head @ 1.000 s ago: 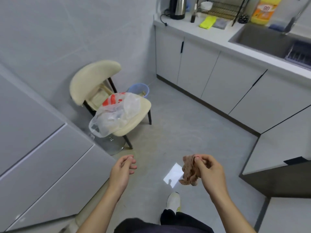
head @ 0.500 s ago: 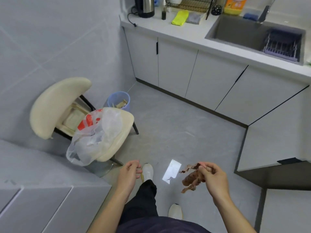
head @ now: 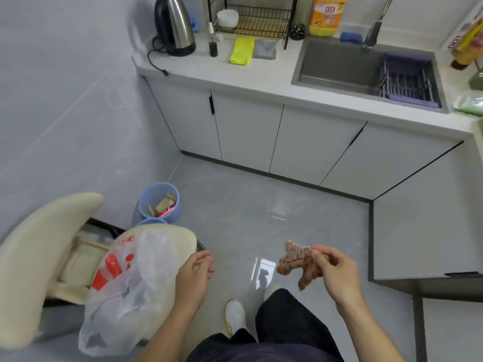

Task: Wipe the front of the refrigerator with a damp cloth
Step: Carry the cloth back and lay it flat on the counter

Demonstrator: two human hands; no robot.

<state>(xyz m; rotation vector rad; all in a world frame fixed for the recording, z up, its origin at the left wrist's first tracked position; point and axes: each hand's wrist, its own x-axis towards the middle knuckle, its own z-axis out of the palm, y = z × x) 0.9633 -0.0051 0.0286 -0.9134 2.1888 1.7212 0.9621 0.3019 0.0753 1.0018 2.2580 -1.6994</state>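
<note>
Right hand (head: 337, 274): your thumb and fingertips pinch the crumpled brownish cloth (head: 294, 262), which hangs in the air above the floor.
Left hand (head: 193, 278): your fingers curl loosely and hold nothing, just beside the plastic bag (head: 125, 288) on the chair (head: 39, 246).

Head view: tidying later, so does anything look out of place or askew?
The clear plastic bag with red print slumps on the cream padded chair, sagging over its seat edge. The black cord of the steel kettle lies loose near the white counter edge. No spills.
</note>
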